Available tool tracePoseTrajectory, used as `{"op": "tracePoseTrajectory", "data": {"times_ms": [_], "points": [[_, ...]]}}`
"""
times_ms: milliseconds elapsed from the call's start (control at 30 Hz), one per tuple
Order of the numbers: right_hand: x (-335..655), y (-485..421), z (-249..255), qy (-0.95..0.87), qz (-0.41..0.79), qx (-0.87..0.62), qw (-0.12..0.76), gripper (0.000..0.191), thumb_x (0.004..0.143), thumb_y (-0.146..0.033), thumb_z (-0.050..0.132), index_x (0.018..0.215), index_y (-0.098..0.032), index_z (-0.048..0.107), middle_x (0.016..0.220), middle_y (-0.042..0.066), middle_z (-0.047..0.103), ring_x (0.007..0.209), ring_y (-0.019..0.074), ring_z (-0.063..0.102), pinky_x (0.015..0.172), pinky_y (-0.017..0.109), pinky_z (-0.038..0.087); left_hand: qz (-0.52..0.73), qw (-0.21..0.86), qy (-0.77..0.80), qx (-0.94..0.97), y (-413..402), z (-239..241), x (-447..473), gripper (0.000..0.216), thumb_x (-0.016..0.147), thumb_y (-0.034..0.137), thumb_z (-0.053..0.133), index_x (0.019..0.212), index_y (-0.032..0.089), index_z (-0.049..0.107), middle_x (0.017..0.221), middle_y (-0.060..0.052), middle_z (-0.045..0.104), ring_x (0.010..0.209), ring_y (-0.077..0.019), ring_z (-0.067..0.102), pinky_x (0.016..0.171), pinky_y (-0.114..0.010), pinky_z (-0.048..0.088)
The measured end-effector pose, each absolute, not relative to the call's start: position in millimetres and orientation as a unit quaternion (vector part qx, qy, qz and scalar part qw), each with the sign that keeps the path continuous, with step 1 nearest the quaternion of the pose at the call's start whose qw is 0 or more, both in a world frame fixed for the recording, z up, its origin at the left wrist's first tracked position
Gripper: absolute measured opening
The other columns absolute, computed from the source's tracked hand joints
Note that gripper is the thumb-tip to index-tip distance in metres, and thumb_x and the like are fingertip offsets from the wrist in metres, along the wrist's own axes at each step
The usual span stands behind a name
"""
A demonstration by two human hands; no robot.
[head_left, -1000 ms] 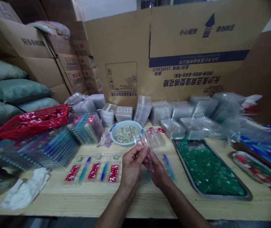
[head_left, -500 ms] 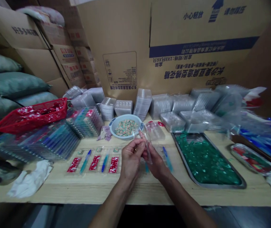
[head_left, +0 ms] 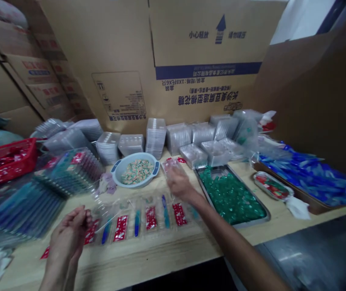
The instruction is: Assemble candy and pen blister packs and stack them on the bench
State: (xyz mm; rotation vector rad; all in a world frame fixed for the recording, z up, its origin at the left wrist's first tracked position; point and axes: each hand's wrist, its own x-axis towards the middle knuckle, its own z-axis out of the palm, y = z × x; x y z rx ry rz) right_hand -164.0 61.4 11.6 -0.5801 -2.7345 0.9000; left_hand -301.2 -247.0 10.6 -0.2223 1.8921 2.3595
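Left hand (head_left: 72,229) curled, pinching clear plastic (head_left: 103,207) by the row of filled trays (head_left: 129,229). Right hand (head_left: 179,185) blurred near the clear tray (head_left: 170,164) beside the blue bowl (head_left: 116,174); can't tell its grip.

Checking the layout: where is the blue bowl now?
In the head view, the blue bowl sits left of centre, between the purple cloth and the right hand, before stacked plastic trays.

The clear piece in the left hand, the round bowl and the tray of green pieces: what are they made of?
The clear piece looks like thin, glossy plastic: it is see-through with pale glints, though blurred.
The bowl seems to be smooth, light blue plastic, judging by its even colour and thick rim.
The tray is probably metal, given its grey, softly shining rim.
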Motion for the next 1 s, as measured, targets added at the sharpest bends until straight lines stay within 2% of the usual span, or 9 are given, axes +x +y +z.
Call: {"op": "tracePoseTrajectory", "data": {"times_ms": [133, 233, 400, 500, 567, 667, 800, 900, 1000], "points": [[-179.9, 124.4, 5.8, -0.925, 0.186, -0.326, 0.054, 0.064, 0.092, -0.024, 0.049, 0.156, -0.018, 0.039, 0.149, 0.018, 0.051, 0.135, 0.0341, 0.049, 0.112, 0.047, 0.037, 0.649, -0.004, 0.746, -0.149, -290.0, -14.0, -327.0, 0.022, 0.059, 0.021, 0.068, 0.080, 0.016, 0.062, 0.057, 0.003, 0.055, 0.052, -0.0129, 0.048, 0.050, -0.022, 0.038], [-196.0, 141.1, -4.8, -0.927, 0.193, -0.322, 0.020, 0.064, 0.092, -0.029, 0.052, 0.154, -0.017, 0.040, 0.144, 0.019, 0.055, 0.133, 0.0340, 0.052, 0.110, 0.044, 0.039, 0.461, -0.066, 0.877, -0.122, -301.2, -27.8, -335.4, 0.020, 0.070, 0.031, 0.063, 0.083, 0.017, 0.063, 0.063, -0.001, 0.056, 0.068, -0.0241, 0.058, 0.066, -0.036, 0.049], [-234.1, 125.6, -28.8, -0.917, 0.213, -0.337, -0.027, 0.083, 0.086, -0.051, 0.064, 0.158, -0.024, 0.034, 0.159, 0.021, 0.036, 0.143, 0.0454, 0.037, 0.112, 0.060, 0.028, 0.290, -0.150, 0.945, 0.033, -262.6, -25.0, -323.5, 0.040, 0.081, 0.040, 0.052, 0.105, 0.012, 0.067, 0.099, -0.016, 0.065, 0.108, -0.0369, 0.060, 0.097, -0.053, 0.048], [-253.5, 116.1, -39.7, -0.903, 0.236, -0.357, -0.030, 0.094, 0.079, -0.055, 0.073, 0.158, -0.023, 0.033, 0.165, 0.026, 0.019, 0.143, 0.0522, 0.031, 0.109, 0.068, 0.025, 0.368, -0.116, 0.900, 0.202, -207.7, -14.3, -295.7, 0.043, 0.088, 0.043, 0.045, 0.112, 0.014, 0.067, 0.115, -0.017, 0.065, 0.105, -0.0311, 0.063, 0.092, -0.046, 0.053], [-261.2, 113.8, -44.5, -0.897, 0.252, -0.362, -0.018, 0.098, 0.076, -0.056, 0.076, 0.157, -0.020, 0.034, 0.166, 0.026, 0.013, 0.143, 0.0534, 0.028, 0.108, 0.071, 0.022, 0.394, -0.053, 0.861, 0.317, -167.3, -9.8, -272.4, 0.037, 0.093, 0.041, 0.042, 0.108, 0.018, 0.068, 0.109, -0.013, 0.069, 0.101, -0.0268, 0.065, 0.091, -0.041, 0.053], [-265.5, 115.3, -47.7, -0.898, 0.261, -0.355, 0.003, 0.096, 0.077, -0.059, 0.072, 0.157, -0.020, 0.034, 0.168, 0.024, 0.009, 0.146, 0.0511, 0.023, 0.109, 0.072, 0.015, 0.321, 0.046, 0.824, 0.465, -115.7, -10.2, -239.6, 0.032, 0.097, 0.029, 0.042, 0.110, 0.020, 0.070, 0.114, -0.013, 0.070, 0.108, -0.0255, 0.064, 0.098, -0.041, 0.049], [-262.6, 120.9, -47.0, -0.905, 0.228, -0.359, -0.016, 0.095, 0.078, -0.054, 0.070, 0.159, -0.022, 0.031, 0.166, 0.027, 0.012, 0.145, 0.0501, 0.029, 0.107, 0.072, 0.022, 0.146, 0.107, 0.822, 0.540, -79.6, -16.2, -213.5, 0.032, 0.093, 0.025, 0.053, 0.121, 0.017, 0.067, 0.143, -0.016, 0.057, 0.133, -0.0332, 0.050, 0.110, -0.050, 0.039], [-257.7, 121.6, -45.6, -0.917, 0.187, -0.352, -0.023, 0.091, 0.083, -0.056, 0.061, 0.160, -0.020, 0.028, 0.165, 0.026, 0.020, 0.145, 0.0472, 0.031, 0.109, 0.068, 0.026, 0.087, 0.122, 0.825, 0.545, -73.9, -16.0, -208.5, 0.031, 0.094, 0.025, 0.053, 0.121, 0.016, 0.067, 0.138, -0.015, 0.060, 0.132, -0.0337, 0.051, 0.109, -0.051, 0.039], [-255.2, 122.5, -40.7, -0.935, 0.139, -0.326, -0.008, 0.085, 0.088, -0.056, 0.054, 0.159, -0.015, 0.030, 0.164, 0.024, 0.025, 0.149, 0.0424, 0.024, 0.116, 0.061, 0.017, 0.075, 0.122, 0.830, 0.539, -76.4, -12.0, -210.9, 0.030, 0.095, 0.024, 0.051, 0.121, 0.018, 0.066, 0.137, -0.014, 0.061, 0.131, -0.0325, 0.052, 0.107, -0.050, 0.041]]}}
